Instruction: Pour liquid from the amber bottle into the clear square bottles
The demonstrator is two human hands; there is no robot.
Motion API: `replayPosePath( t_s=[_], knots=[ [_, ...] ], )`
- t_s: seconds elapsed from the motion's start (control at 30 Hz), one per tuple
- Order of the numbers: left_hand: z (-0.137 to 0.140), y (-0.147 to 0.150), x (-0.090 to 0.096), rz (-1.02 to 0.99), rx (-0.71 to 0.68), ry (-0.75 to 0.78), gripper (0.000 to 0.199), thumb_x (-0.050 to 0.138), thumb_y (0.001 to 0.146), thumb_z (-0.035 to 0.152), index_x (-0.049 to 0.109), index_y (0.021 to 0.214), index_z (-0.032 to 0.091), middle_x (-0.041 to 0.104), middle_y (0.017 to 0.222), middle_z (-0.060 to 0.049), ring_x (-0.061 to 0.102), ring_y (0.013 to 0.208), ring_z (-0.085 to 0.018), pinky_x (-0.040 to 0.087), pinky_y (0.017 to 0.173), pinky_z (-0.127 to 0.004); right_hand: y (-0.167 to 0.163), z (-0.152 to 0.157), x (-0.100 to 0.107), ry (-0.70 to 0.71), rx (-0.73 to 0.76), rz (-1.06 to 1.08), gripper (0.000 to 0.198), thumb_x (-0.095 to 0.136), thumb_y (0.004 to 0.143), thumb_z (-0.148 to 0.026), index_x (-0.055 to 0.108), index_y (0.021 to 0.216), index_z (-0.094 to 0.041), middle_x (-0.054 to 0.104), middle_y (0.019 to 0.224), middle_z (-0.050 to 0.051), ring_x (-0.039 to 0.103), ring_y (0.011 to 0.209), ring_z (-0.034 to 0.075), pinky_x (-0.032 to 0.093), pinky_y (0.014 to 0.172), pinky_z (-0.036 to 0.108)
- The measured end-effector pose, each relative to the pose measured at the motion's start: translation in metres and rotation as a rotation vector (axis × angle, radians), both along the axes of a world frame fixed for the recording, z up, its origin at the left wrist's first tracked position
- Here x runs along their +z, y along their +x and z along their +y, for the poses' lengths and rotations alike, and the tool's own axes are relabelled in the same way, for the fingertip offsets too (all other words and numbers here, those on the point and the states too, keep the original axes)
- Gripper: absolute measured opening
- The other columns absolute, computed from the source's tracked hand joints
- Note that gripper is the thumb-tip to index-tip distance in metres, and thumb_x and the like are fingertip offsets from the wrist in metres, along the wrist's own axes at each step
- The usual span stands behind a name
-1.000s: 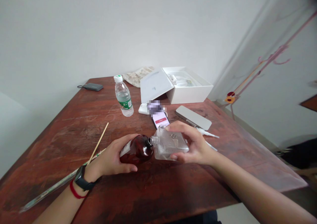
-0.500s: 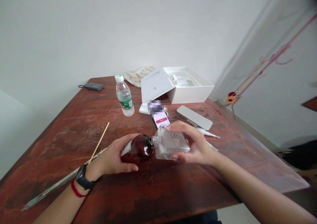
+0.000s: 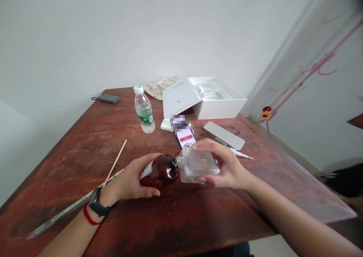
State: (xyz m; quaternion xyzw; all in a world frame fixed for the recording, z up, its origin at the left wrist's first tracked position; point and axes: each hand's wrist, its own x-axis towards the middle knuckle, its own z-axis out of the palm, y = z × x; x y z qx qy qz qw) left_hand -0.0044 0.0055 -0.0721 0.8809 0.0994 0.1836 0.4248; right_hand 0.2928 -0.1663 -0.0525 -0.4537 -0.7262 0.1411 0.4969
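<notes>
My left hand (image 3: pixel 133 179) is wrapped round a dark brown bottle (image 3: pixel 163 170), which is tilted to the right with its neck pointing at the other bottle. In my right hand (image 3: pixel 225 166) is a clear, flat-sided bottle (image 3: pixel 197 166), tipped on its side with its neck to the left. The two bottle mouths meet, or nearly so; I cannot tell whether liquid passes between them. A phone (image 3: pixel 185 136) lies just behind the clear bottle, its screen lit. White pump nozzles (image 3: pixel 241 153) rest beyond my right hand, partly hidden by it.
A water bottle (image 3: pixel 145 115) stands upright behind my left hand. An open white box (image 3: pixel 219 108) sits at the back, with a grey case (image 3: pixel 224 134) before it. A wooden stick (image 3: pixel 115 162) and a long plastic-wrapped item (image 3: pixel 62 216) lie at left.
The whole view has shifted slightly, so everything appears a little further right. Both hands keep the same hold on the bottles, mouth to mouth.
</notes>
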Motion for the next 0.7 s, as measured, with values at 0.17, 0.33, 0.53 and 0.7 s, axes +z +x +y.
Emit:
replayPosePath(
  t_s=[0.17, 0.33, 0.53, 0.7],
  knots=[
    [-0.002, 0.002, -0.001, -0.006, -0.007, -0.046, 0.096, 0.088, 0.079, 0.071, 0.056, 0.154, 0.021, 0.071, 0.144, -0.016, 0.07, 0.128, -0.037, 0.052, 0.116, -0.048, 0.002, 0.0, 0.002, -0.048, 0.01, 0.004, 0.063, 0.091, 0.085, -0.041, 0.064, 0.141, -0.031, 0.072, 0.129, 0.01, 0.073, 0.111, 0.029, 0.06, 0.093, 0.042],
    [-0.003, 0.004, -0.001, -0.08, -0.055, -0.122, 0.092, 0.086, 0.082, 0.073, 0.058, 0.152, 0.02, 0.074, 0.138, -0.015, 0.073, 0.121, -0.035, 0.058, 0.106, -0.043, 0.004, 0.005, 0.006, -0.059, 0.022, 0.002, 0.062, 0.091, 0.085, -0.046, 0.064, 0.139, -0.029, 0.071, 0.126, 0.01, 0.073, 0.106, 0.027, 0.06, 0.089, 0.039],
    [-0.001, 0.005, -0.004, -0.113, -0.089, -0.211, 0.088, 0.088, 0.082, 0.069, 0.059, 0.148, 0.018, 0.076, 0.132, -0.014, 0.075, 0.114, -0.033, 0.059, 0.102, -0.041, 0.007, 0.015, 0.015, -0.072, 0.057, -0.053, 0.06, 0.089, 0.087, -0.045, 0.064, 0.139, -0.03, 0.07, 0.125, 0.009, 0.073, 0.104, 0.027, 0.06, 0.089, 0.039],
    [-0.004, 0.007, -0.006, -0.185, -0.071, -0.277, 0.086, 0.088, 0.081, 0.07, 0.062, 0.145, 0.02, 0.076, 0.132, -0.013, 0.076, 0.112, -0.032, 0.06, 0.099, -0.039, 0.012, 0.024, 0.022, -0.084, 0.091, -0.114, 0.061, 0.088, 0.088, -0.046, 0.062, 0.141, -0.03, 0.07, 0.128, 0.009, 0.071, 0.108, 0.027, 0.06, 0.092, 0.041]
  ],
)
